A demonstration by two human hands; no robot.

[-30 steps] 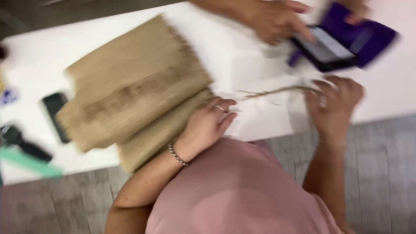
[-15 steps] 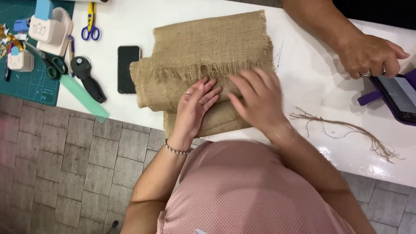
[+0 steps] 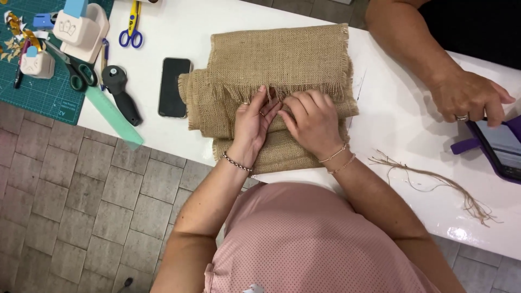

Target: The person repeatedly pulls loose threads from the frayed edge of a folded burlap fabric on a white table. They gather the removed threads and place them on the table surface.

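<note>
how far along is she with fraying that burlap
Done, it seems: a bundle of loose threads lies on the table, and the burlap shows a fringed edge. In hand: the left hand and right hand pinch at that fringe. Left: how many more threads must come out cannot be told.

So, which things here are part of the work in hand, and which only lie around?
In use:
left hand
right hand
burlap, both hands on its frayed edge

Lying about:
phone
loose threads
scissors
rotary cutter
cutting mat
tablet, under another person's hand
</note>
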